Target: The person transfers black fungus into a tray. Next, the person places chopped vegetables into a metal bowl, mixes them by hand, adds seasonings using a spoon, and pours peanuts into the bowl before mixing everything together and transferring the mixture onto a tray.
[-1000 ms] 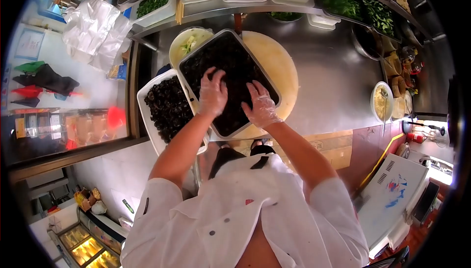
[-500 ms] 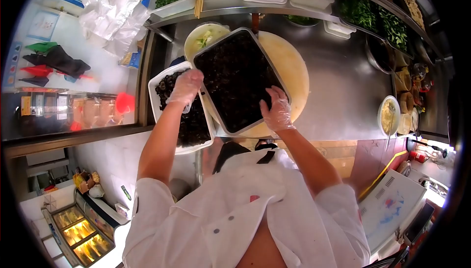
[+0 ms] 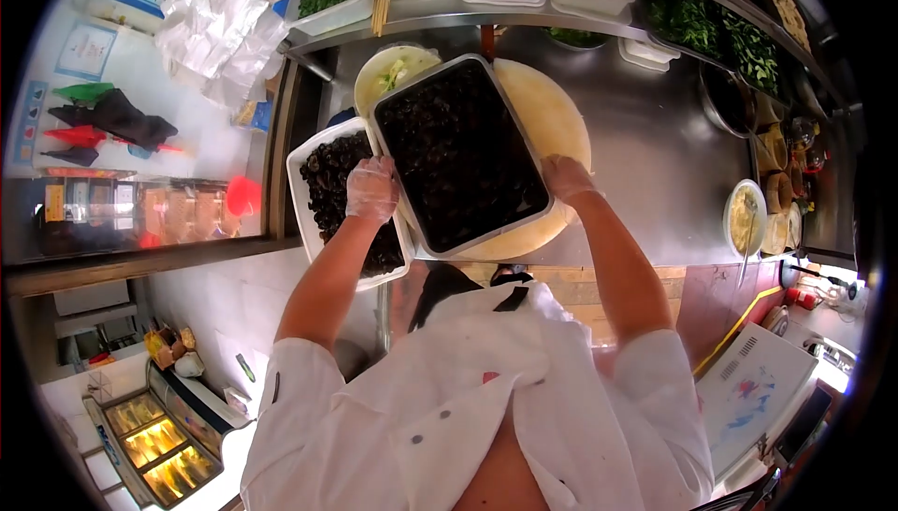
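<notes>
So it's just the one cam, worn on the person's head, looking forward and pretty steeply down. Super wide lens, fisheye style: long edges bow and the corners go black. The white jacket (image 3: pixel 458 408) is closest and fills the bottom, the left hand (image 3: pixel 372 188) and right hand (image 3: pixel 568 177) land mid-frame, and the tabletop (image 3: pixel 645 165) spreads around them. Farther off, a shelf (image 3: pixel 421 21) runs across the top.
</notes>
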`<state>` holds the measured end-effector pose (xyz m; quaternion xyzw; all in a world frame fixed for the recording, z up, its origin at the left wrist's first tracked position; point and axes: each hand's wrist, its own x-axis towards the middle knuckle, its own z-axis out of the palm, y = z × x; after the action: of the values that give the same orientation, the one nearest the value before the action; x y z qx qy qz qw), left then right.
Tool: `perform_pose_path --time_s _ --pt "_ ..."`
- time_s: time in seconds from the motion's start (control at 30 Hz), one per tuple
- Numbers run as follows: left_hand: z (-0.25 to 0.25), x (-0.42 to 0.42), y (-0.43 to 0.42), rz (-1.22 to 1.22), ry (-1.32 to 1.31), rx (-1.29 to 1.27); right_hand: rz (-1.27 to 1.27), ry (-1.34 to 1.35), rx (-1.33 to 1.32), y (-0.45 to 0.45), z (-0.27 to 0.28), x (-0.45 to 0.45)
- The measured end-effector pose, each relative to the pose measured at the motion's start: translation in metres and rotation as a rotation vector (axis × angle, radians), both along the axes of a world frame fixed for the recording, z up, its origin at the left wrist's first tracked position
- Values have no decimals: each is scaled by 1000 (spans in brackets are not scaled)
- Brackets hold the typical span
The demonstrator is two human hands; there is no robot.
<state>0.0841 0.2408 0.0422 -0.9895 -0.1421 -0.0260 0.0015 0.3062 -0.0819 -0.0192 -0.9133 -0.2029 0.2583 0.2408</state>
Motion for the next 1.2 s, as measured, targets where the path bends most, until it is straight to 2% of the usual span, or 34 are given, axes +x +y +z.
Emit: perform_pose_path --time_s 0.1,0.2,0.33,0.4,0.47,0.6,0.67,0.8,0.83,0.87,0.93,0.97,1.07,1.1,1.2 --pt "-8 5 -1 8 -45 11 -59 34 104 2 -3 -6" --pt "-6 12 -3 15 -5 -8 -7 89 -33 0 26 -25" --pt "12 20 -14 -71 -100 -50 -16 -91 -22 -25 11 -38" --pt "29 29 -22 22 130 125 -66 -149 -5 -43 -4 -47" --pt "11 31 -5 10 234 201 -112 -162 -12 -61 -12 -56" --pt "22 39 -17 49 558 415 -269 -43 20 -83 9 -71" --pt "-8 39 -8 30 543 426 -318 -13 24 -90 11 -75" --pt "-21 45 -11 124 390 341 -303 -12 11 -95 7 -74" --pt "-32 43 0 -2 436 392 -292 -21 20 -95 7 -73" --pt "-43 39 8 -23 400 394 -280 -29 29 -96 7 -74" --pt "-34 43 7 -61 326 402 -301 -2 18 -95 12 -74" --pt "-31 49 6 -6 392 381 -302 -10 16 -95 12 -74" --pt "42 74 -47 84 193 -143 -322 12 42 -95 13 -75" --pt "51 69 -55 28 84 -592 -324 24 54 -97 14 -76" --pt "43 66 -65 54 88 -852 -291 -10 44 -100 -1 -73"
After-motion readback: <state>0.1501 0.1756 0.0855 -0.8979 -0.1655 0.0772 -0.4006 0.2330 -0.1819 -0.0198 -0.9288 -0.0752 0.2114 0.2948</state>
